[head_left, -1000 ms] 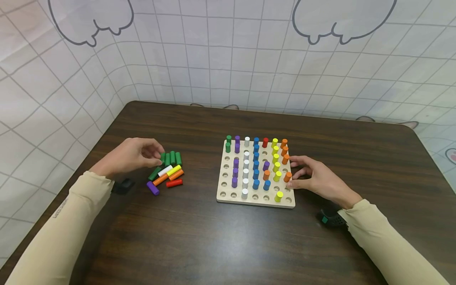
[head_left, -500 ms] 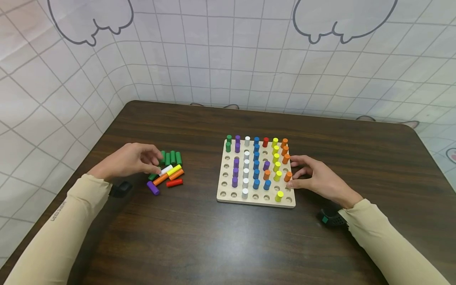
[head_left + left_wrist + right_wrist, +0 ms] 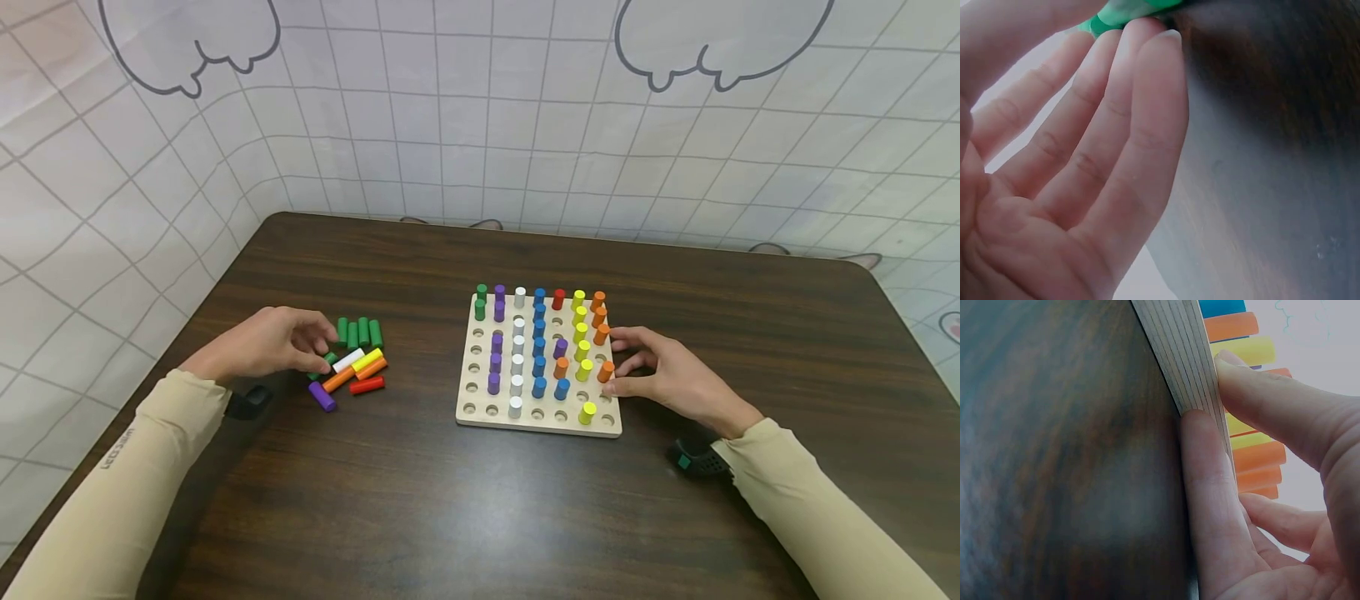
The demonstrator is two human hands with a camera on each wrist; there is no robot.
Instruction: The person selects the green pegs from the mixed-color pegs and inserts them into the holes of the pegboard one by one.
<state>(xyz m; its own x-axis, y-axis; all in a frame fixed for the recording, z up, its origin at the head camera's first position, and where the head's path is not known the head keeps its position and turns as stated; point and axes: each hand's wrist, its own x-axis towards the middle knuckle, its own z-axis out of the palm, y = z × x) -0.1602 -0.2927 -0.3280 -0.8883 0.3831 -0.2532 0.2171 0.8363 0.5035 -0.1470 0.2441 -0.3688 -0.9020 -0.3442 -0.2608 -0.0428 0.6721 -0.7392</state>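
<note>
My left hand hovers at the left edge of a pile of loose pegs, fingers loosely bent, thumb and fingertips around a green peg. In the left wrist view a green peg lies just beyond the fingertips; whether they touch it I cannot tell. My right hand grips the right edge of a wooden pegboard, thumb on top. The right wrist view has a finger against the board's layered side. Purple, white, blue, yellow, orange, green and red pegs stand in the board, among bare holes.
Several green pegs lie side by side behind the pile. In it are a white peg, a yellow peg, orange pegs, a red peg and a purple peg. All rest on the dark wooden table.
My left hand has drawn away from the row of green pegs, leftward and nearer me, to the single green peg. The right hand has kept its hold on the pegboard.
</note>
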